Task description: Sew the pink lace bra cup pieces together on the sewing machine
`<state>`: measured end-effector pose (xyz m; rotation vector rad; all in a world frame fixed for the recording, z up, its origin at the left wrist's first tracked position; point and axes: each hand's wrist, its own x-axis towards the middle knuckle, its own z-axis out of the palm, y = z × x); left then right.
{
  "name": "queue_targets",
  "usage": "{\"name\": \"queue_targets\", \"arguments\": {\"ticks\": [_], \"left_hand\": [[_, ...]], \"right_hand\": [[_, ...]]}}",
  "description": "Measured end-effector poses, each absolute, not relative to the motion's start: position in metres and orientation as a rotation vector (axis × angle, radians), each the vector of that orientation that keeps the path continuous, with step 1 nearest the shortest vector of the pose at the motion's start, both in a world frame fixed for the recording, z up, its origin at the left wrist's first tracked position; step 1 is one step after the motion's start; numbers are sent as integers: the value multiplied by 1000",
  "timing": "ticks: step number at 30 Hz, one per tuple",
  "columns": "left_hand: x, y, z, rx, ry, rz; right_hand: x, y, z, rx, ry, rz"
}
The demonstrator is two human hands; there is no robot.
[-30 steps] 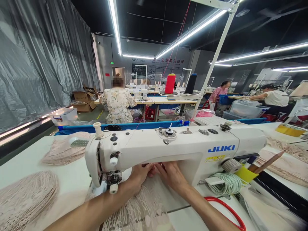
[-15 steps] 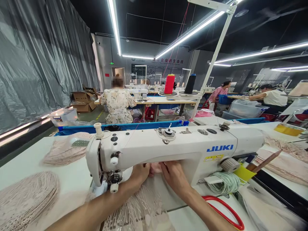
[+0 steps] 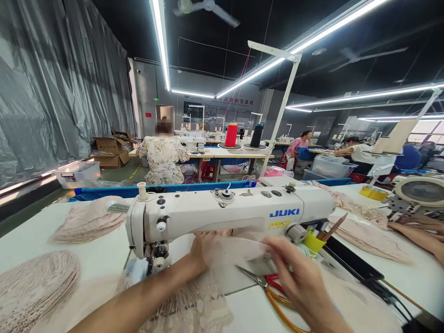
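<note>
Garment workshop: sewing machine [image 3: 215, 213] (thread cones [image 3: 231, 135] beyond).

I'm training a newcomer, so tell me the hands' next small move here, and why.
Perhaps lower the right hand to lay the sheer cloth flat: that hand pinches its raised edge, while the left hand is at the other end, partly under the machine's arm.

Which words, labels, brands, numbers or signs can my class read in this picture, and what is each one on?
"JUKI": blue lettering on the sewing machine.
"CLOTHING": on the back wall.
"企业的生命线": on the same wall; what precedes it is unclear.
Too small or blurred to read: the machine's yellow label, the line under the Chinese lettering, the dark wall board, the green sign, the cardboard box markings.
No number is legible.
</note>
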<state>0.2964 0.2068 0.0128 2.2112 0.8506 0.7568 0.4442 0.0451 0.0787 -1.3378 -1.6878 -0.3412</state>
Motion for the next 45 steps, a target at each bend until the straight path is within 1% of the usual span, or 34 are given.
{"name": "queue_targets", "arguments": {"ticks": [3,5,7,10,13,15,17,20,22,24,25,27,30,36,42,45], "left_hand": [[297,199,27,2211,792,694],[293,175,43,2194,719,694],[283,139,60,2143,606,671],[256,85,84,1826,350,490],[216,55,99,1708,574,436],[179,47,100,1709,707,481],[137,38,95,1655,797,544],[80,15,73,1451,908,569],[56,-3,57,1333,912,475],[46,-16,44,1248,855,385],[47,-20,40,1209,815,381],[53,-22,35,1138,758,474],[66,-17,33,1099,808,555],[63,-15,37,1237,870,375],[54,-7,42,1218,878,250],[50,-5,43,1278,930,255]], "right_hand": [[449,2,131,-1223,-1821,-641],[442,-10,155,-1256,-2008,-682],[428,-10,161,-1342,-2188,-582],[403,1,144,-1475,-2274,-237],[379,1,117,-1571,-2161,190],[365,-4,104,-1511,-2232,427],[354,-9,95,-1392,-2276,620],[333,-11,85,-1208,-2115,958],[313,-10,77,-1140,-1944,1206],[290,-10,66,-1149,-1863,1357],[278,-10,60,-1166,-1884,1364],[258,-11,52,-1184,-2016,1260],[243,-11,47,-1209,-2133,1113],[247,-14,51,-1381,-2042,1209],[243,-4,40,-1319,-2032,1135],[246,-2,42,-1318,-2042,1177]]}}
